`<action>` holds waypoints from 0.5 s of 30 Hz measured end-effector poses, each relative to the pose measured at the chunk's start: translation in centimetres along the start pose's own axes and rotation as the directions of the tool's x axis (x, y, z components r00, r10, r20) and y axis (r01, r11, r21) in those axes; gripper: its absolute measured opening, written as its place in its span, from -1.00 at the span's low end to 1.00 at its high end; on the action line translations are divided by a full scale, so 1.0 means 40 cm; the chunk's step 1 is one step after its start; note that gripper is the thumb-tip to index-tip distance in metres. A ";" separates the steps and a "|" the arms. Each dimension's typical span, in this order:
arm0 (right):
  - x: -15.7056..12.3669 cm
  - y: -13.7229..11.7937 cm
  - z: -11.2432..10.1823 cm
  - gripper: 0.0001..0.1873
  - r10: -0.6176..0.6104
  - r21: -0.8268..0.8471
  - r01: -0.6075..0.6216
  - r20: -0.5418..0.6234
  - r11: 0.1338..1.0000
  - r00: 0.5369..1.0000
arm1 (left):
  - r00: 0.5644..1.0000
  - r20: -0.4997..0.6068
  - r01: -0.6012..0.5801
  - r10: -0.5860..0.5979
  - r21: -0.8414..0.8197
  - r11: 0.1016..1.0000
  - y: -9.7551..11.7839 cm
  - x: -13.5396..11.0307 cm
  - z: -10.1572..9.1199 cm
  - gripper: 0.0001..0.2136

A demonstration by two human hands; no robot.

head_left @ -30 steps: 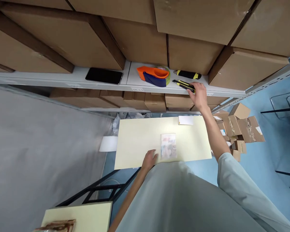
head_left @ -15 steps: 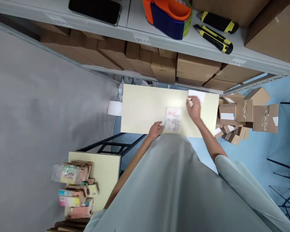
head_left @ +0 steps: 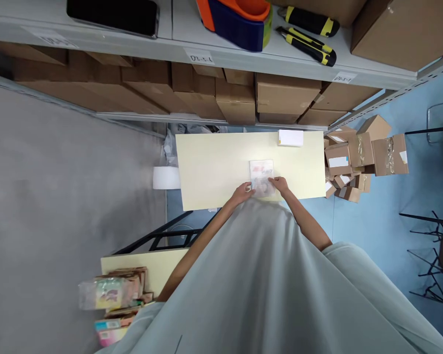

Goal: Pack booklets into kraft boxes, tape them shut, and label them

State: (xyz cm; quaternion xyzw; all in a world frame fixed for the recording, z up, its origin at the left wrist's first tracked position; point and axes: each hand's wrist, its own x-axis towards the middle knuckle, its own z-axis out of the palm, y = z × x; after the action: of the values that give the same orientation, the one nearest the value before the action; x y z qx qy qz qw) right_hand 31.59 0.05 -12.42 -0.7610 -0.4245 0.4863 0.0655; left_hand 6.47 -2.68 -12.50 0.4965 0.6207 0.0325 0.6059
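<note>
Grey wall (head_left: 59,172) left, blue floor (head_left: 384,206), pale table (head_left: 214,167), white shelf (head_left: 177,46) w/ cardboard boxes (head_left: 284,98).

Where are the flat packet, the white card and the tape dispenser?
flat packet (head_left: 261,170): head view, printed upper half
white card (head_left: 291,138): head view, its middle
tape dispenser (head_left: 236,27): head view, blue side

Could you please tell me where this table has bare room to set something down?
The table is bare from its left edge to the packet. A smaller patch lies right of the packet, nearer than the white card. It is crowded where the left hand and right hand touch it.
</note>
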 end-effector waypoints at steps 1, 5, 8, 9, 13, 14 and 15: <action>0.006 -0.011 0.010 -0.66 0.011 0.024 -0.011 0.009 1.000 1.000 | 1.000 0.018 -0.023 0.022 0.037 0.999 -0.001 0.002 -0.003 -0.39; 0.002 -0.056 0.060 -0.70 0.027 0.116 -0.030 0.024 0.993 0.999 | 0.993 0.039 -0.117 0.112 0.177 0.977 -0.009 0.016 -0.021 -0.44; -0.014 -0.074 0.081 -0.71 0.031 0.128 -0.031 -0.004 0.991 1.000 | 0.986 0.009 -0.162 0.164 0.233 0.959 -0.031 0.028 -0.053 -0.46; -0.021 -0.075 0.082 -0.74 0.041 0.124 -0.038 -0.019 0.991 0.999 | 0.984 -0.002 -0.171 0.178 0.270 0.948 -0.043 0.032 -0.067 -0.46; -0.058 -0.066 0.064 -0.80 0.066 0.130 -0.057 -0.065 0.990 0.996 | 0.978 0.064 -0.207 0.200 0.447 0.870 -0.095 0.039 -0.102 -0.43; -0.069 -0.065 0.058 -0.80 0.066 0.138 -0.056 -0.072 0.989 0.995 | 0.975 0.099 -0.222 0.199 0.469 0.855 -0.106 0.039 -0.103 -0.41; -0.080 -0.064 0.053 -0.79 0.066 0.146 -0.054 -0.077 0.988 0.995 | 0.972 0.130 -0.236 0.197 0.486 0.842 -0.113 0.039 -0.102 -0.40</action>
State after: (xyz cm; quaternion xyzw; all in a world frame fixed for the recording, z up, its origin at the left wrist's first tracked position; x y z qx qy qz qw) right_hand 27.87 -1.27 -10.03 -0.7860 -0.3620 0.4859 0.1229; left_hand 0.99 -1.66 -15.45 0.7036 0.5248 -0.0791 0.4725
